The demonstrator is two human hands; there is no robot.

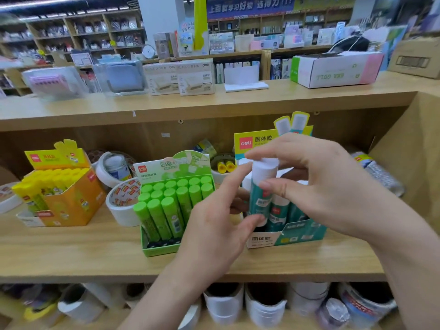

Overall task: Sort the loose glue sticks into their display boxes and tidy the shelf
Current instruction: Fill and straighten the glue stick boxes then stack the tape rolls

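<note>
A teal glue stick with a white cap (262, 186) stands upright over the teal display box (300, 234), which holds more teal sticks. My right hand (321, 184) pinches the stick near its cap between thumb and fingers. My left hand (221, 225) touches the stick with its index finger and thumb, fingers mostly straight. A green display box (159, 251) filled with green glue sticks (171, 198) stands to the left. Further left, an orange box (78, 203) holds yellow glue sticks (47, 184). Two yellow-capped sticks (225, 166) lie at the back.
Rolls of white tape (121, 206) sit between the orange and green boxes on the wooden shelf (95, 256). A wrapped bundle (378, 172) lies at the right by the side wall. More tape rolls fill the shelf below (262, 303). Boxes stand on the top shelf.
</note>
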